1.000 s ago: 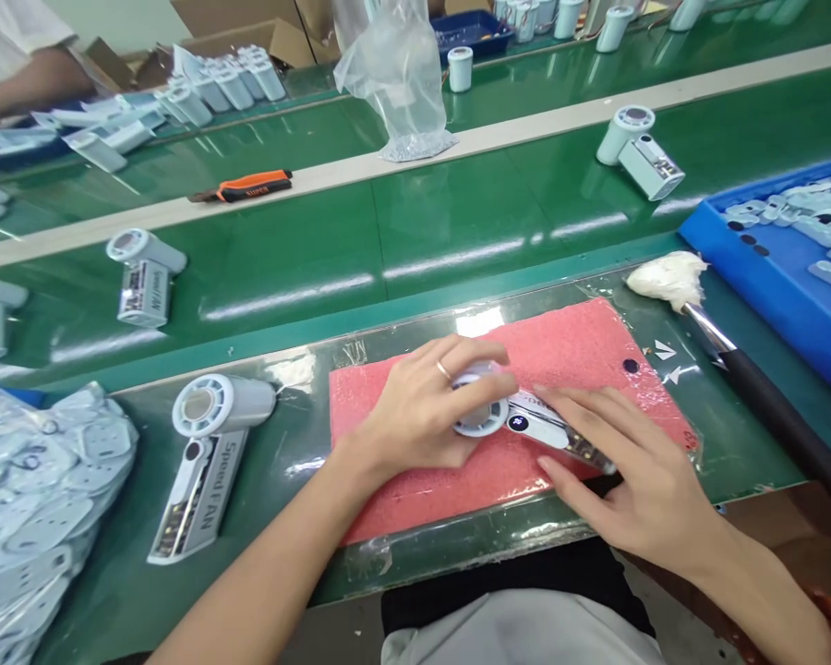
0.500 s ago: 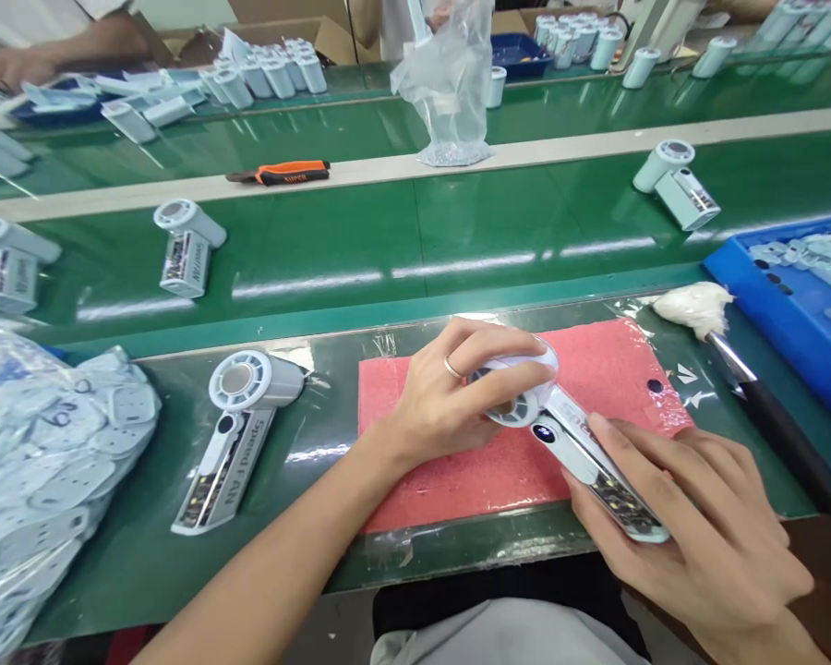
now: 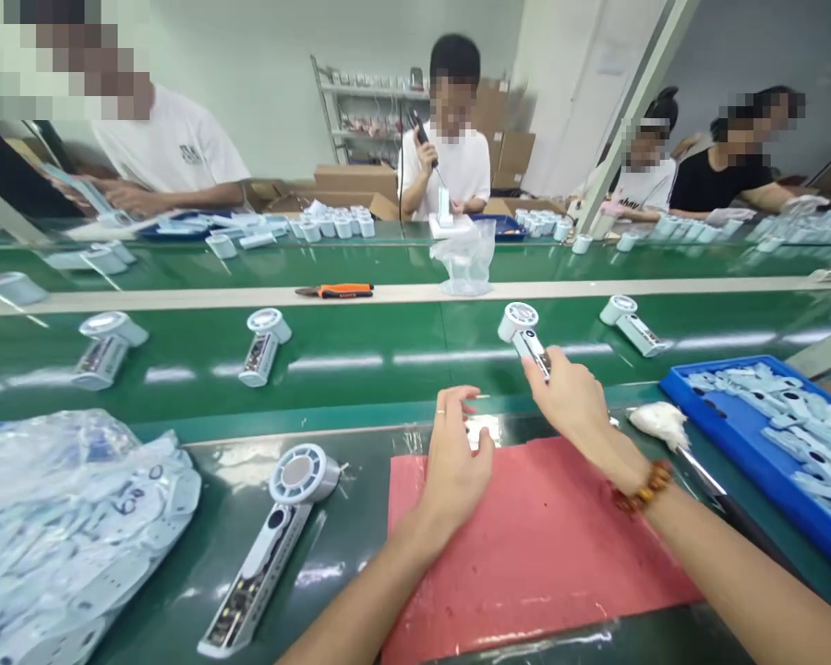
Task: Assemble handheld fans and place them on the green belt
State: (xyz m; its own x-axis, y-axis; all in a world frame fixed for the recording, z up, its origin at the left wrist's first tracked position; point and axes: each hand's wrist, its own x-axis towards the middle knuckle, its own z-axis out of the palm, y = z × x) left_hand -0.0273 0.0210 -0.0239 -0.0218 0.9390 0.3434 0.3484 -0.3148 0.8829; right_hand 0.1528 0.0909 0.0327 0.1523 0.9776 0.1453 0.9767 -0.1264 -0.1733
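A clear bag of plates (image 3: 83,536) lies at far left on the green worktop (image 3: 346,517), with dark figures written on it. Beyond it, on the green strip (image 3: 388,332), the first fan (image 3: 107,342) and, to its right, the second fan (image 3: 263,344) lie with heads away and handles slanting nearer. Closer in, the near fan (image 3: 277,526) lies on the worktop just right of the plates, its handle's circuit parts exposed. Orange-and-black pliers (image 3: 346,291) lie on the pale rail (image 3: 402,294) behind the strip. The left hand (image 3: 457,453), a ring on one finger, is raised over the red mat's (image 3: 526,545) far left part; its grip is loose and holds nothing, fingers bent and thumb apart. A clear pouch (image 3: 467,263) stands farther back; behind it a co-worker (image 3: 447,152) lifts a dark tool. The held fan (image 3: 524,340) is at the strip, past the mat; whether it touches the strip I cannot tell. The right hand's (image 3: 574,397) grip is closed round its handle end, head pointing away. Right of that, the last fan (image 3: 633,328) lies on the strip. A white-headed, black-handled rod (image 3: 699,473) lies beside the blue tray (image 3: 740,453), which holds pale parts.
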